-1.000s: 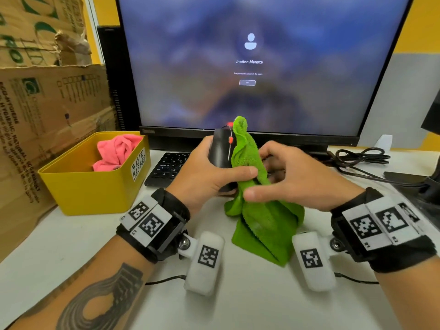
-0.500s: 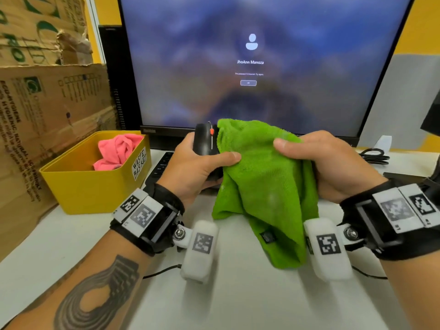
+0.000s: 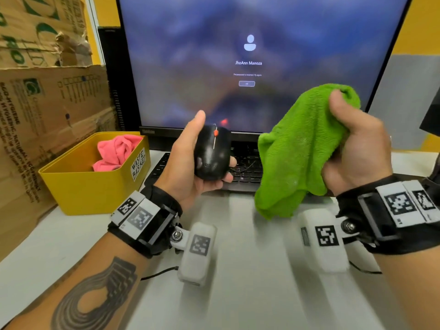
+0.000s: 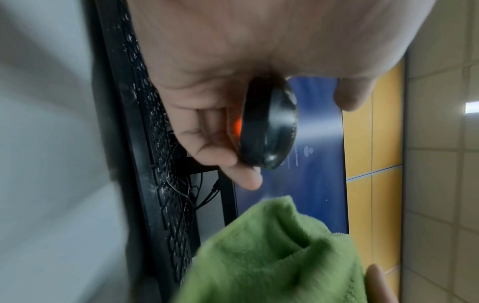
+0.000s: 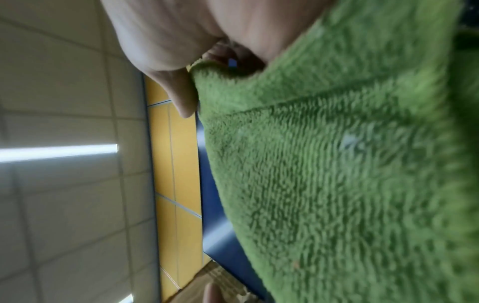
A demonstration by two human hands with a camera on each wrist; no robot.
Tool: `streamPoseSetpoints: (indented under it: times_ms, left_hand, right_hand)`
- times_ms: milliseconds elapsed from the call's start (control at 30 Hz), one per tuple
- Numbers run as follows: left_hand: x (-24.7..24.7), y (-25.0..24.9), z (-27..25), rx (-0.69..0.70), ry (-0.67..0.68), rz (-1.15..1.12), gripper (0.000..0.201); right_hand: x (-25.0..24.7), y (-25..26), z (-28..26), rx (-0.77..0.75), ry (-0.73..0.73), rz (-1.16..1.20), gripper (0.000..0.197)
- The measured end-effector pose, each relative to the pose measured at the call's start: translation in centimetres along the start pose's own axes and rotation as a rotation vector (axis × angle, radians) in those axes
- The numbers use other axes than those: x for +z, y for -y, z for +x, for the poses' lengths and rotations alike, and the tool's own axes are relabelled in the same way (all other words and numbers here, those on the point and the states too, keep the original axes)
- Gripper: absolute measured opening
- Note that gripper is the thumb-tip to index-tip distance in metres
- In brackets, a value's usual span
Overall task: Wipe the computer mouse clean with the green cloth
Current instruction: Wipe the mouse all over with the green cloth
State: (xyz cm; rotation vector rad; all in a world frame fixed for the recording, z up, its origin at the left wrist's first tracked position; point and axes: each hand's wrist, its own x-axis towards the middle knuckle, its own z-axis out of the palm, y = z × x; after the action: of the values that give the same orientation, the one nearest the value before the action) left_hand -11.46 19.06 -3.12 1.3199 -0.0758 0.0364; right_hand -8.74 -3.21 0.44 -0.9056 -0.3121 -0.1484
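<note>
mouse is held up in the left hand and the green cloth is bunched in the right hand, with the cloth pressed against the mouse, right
Not quite. The mouse is in the left hand and the green cloth is bunched in the right hand, but the cloth is not pressed against the mouse: the head view shows a clear gap between them.

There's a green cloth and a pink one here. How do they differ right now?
The green cloth is gripped in the right hand and hangs in the air above the desk; the pink cloth lies untouched in the yellow waste basket. The green cloth drapes down in long folds, while the pink cloth sits crumpled in a heap. The green cloth shows almost whole; the pink cloth is partly hidden by the basket wall. Both look soft.
</note>
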Motion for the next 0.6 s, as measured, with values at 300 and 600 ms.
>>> streamPoseSetpoints:
  times_ms: [300,600]
  left_hand:
    - [1.7,1.3,0.0,-0.057,0.131,-0.250,0.089]
    - [1.7,1.6,-0.1,-0.153,0.371,-0.452,0.111]
  right_hand:
    - [1.3,-3.4,-2.1,-0.101,0.638,-0.547,0.032]
    - [2.0,-4.9,-1.5,-0.202,0.712,-1.160,0.039]
